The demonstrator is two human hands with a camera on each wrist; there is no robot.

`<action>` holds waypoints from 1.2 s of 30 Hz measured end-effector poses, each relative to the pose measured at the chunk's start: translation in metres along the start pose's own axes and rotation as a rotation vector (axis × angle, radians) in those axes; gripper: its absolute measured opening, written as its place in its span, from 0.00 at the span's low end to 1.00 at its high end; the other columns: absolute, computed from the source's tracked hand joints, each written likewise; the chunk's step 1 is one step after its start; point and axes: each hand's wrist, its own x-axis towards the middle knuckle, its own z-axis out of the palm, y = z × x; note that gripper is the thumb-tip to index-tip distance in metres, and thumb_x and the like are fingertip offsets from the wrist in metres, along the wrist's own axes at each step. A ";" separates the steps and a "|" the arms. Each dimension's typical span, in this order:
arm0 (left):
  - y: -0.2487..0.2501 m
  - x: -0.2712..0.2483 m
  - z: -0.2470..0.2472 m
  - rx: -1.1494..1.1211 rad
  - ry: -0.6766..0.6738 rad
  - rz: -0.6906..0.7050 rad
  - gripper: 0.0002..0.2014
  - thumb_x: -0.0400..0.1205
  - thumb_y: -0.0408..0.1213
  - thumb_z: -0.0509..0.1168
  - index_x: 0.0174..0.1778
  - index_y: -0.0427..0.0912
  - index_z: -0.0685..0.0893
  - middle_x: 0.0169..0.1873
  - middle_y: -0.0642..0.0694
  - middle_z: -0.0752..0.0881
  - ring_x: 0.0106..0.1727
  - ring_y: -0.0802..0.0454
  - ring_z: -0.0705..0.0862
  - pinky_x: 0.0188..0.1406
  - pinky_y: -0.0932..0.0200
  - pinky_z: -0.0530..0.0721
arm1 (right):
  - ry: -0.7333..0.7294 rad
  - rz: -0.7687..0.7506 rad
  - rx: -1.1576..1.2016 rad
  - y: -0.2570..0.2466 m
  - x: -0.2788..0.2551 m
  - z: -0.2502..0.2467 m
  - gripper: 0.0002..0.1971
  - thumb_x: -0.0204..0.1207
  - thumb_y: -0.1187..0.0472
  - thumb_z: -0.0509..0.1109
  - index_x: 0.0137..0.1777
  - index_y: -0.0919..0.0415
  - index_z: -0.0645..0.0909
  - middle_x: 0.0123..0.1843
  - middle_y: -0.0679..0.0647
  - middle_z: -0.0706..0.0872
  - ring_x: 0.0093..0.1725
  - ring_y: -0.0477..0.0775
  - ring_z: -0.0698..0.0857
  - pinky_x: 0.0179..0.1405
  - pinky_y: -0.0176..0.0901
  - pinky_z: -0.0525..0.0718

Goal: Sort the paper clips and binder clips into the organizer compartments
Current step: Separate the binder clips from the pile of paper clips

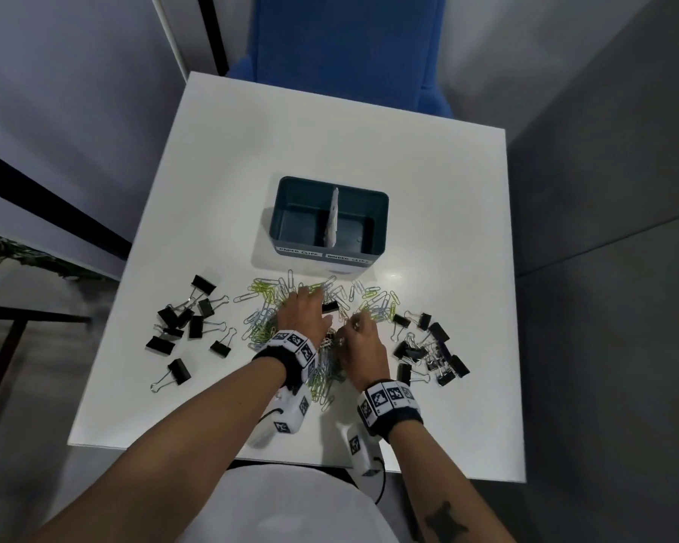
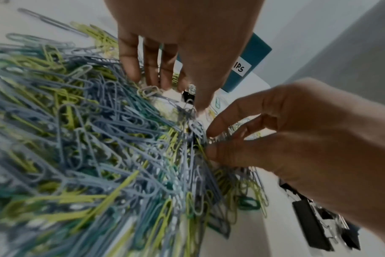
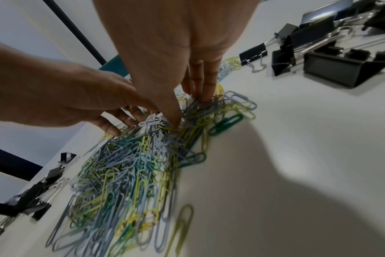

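Note:
A heap of grey, blue, green and yellow paper clips lies in front of the teal organizer, whose two compartments look empty. A white divider splits it, with labels for paper clips on the left and binder clips on the right. My left hand lies on the heap with straight fingers touching the clips. My right hand digs into the heap beside it, thumb and forefinger pinching a bunch of paper clips. One black binder clip sits between the two hands.
Black binder clips lie loose in two groups, one on the left and one on the right. The white table is bare behind the organizer. A blue chair stands past the far edge.

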 end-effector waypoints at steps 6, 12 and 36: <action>-0.009 -0.001 -0.013 0.073 0.037 0.087 0.07 0.79 0.29 0.62 0.51 0.37 0.82 0.49 0.39 0.83 0.46 0.43 0.81 0.33 0.54 0.76 | -0.013 0.036 0.027 0.008 -0.002 -0.003 0.09 0.67 0.58 0.80 0.43 0.61 0.86 0.56 0.52 0.75 0.55 0.51 0.74 0.50 0.39 0.85; -0.007 0.000 -0.011 0.158 0.027 0.432 0.21 0.73 0.27 0.69 0.61 0.44 0.76 0.60 0.40 0.76 0.51 0.43 0.80 0.34 0.54 0.79 | 0.023 -0.053 0.005 0.003 0.001 -0.005 0.12 0.67 0.67 0.75 0.51 0.60 0.83 0.52 0.56 0.78 0.50 0.54 0.77 0.39 0.48 0.86; -0.051 -0.018 -0.023 -0.080 0.136 0.354 0.23 0.69 0.14 0.67 0.57 0.37 0.76 0.50 0.40 0.78 0.29 0.51 0.71 0.23 0.63 0.67 | 0.154 -0.009 0.134 0.001 -0.006 -0.008 0.12 0.71 0.63 0.76 0.53 0.61 0.83 0.53 0.53 0.81 0.49 0.48 0.77 0.47 0.37 0.82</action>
